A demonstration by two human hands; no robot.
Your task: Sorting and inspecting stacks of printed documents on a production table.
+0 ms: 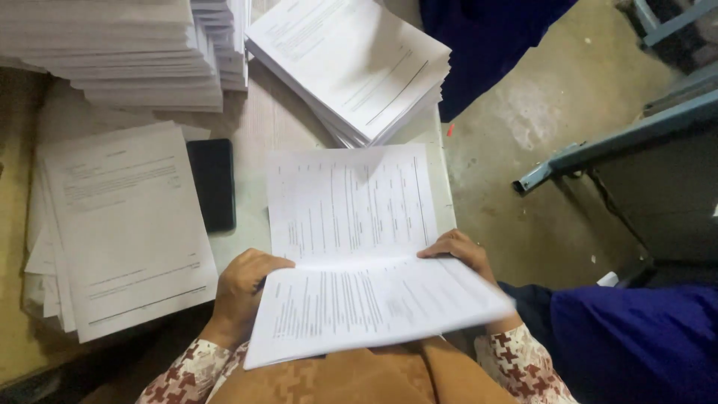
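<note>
We are mid-fold: left hand point(243, 288) and right hand point(460, 251) each pinch an edge of the printed sheet point(359, 247). Next comes pressing the crease flat.

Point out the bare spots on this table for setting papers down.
Bare tabletop runs between the phone, the tall back stacks and the angled stack. The left pile and the folded sheets in both hands crowd the front.

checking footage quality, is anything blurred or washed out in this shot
Head view: the near edge of the folded sheet by the right hand is smeared with motion blur; the paper stacks at top left are bright and nearly washed out; the left hand and black phone look sharp.
</note>
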